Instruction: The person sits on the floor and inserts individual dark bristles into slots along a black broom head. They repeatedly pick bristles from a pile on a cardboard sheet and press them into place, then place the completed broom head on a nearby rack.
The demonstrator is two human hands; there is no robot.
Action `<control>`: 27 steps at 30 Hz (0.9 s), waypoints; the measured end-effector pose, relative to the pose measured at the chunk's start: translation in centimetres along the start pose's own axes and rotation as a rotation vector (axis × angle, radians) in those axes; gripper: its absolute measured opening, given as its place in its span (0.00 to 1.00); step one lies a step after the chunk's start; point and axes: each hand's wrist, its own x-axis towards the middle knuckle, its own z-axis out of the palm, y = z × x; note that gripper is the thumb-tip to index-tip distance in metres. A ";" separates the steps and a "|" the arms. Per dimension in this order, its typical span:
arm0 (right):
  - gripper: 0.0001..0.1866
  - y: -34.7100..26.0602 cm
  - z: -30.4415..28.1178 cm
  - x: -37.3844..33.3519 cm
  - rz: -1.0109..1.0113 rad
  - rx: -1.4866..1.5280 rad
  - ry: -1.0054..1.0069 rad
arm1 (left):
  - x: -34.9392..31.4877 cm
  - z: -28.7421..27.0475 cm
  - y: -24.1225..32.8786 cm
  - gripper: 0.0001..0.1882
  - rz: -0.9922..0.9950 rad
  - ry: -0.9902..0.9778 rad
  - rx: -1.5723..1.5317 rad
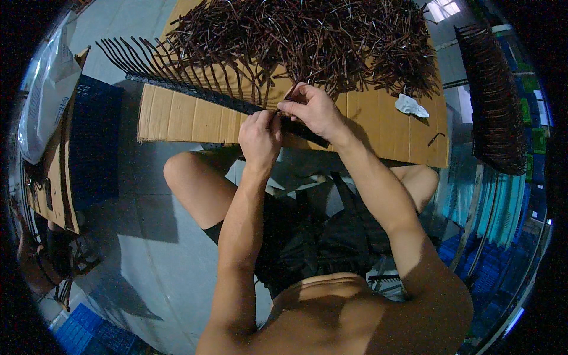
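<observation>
A long black rack strip lies slantwise over the near part of the cardboard-covered table. Thin dark brown hooked pieces, resembling eyeglass temples, stand in a row along its left part. My left hand is closed on the strip, its fingertips at the near edge. Just right of it, my right hand pinches one thin brown piece above the strip. The piece's lower end is hidden by my fingers. Beyond both hands spreads a big loose heap of the same brown pieces.
A crumpled white paper and one loose piece lie on the cardboard at right. Another filled rack stands far right, near blue and teal crates. At left are a plastic bag and another person's arm.
</observation>
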 end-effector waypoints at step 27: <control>0.07 0.9 0.9 -0.8 -0.101 -0.254 0.107 | -0.3 -0.1 0.1 0.04 -0.018 0.010 -0.021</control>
